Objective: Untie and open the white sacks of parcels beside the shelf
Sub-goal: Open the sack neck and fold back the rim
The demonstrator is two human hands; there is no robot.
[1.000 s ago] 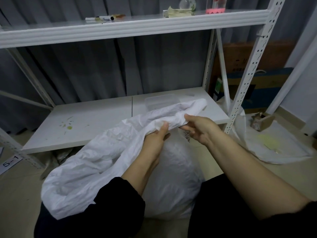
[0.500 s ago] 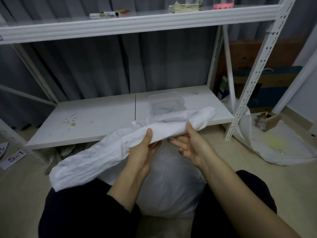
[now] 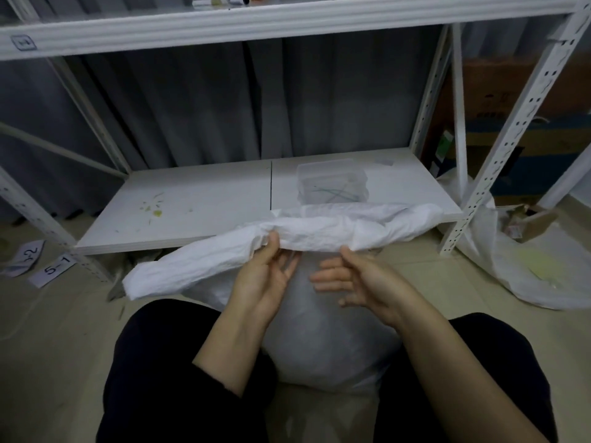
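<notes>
Where the rack's left leg stands: paper slips (image 3: 52, 266) lie on the floor, one marked 5-1.
Shelf (image 3: 192, 203): white metal rack, with yellow-green stains on the left of its lower board.
Rolled sack (image 3: 208, 266): a crumpled white sack bundled long, slanting from low left to higher right in front of the lower board's edge and above the full sack.
Left hand (image 3: 265, 279): loosely open, thumb against the roll's front, fingers relaxed just beneath it and gripping nothing.
Clear box (image 3: 332, 183): on the lower board behind the roll, with thin strands inside.
Full sack (image 3: 326, 340): white and bulging, on the floor between the person's dark-clad knees, with its top hidden by the roll and hands.
Right hand (image 3: 361, 282): open, fingers straight and pointing left, thumb tip touching the roll's lower edge, holding nothing.
Floor sack (image 3: 527, 270): white, slumped right of the rack's right leg, with a small cardboard box (image 3: 537, 222) near it.
</notes>
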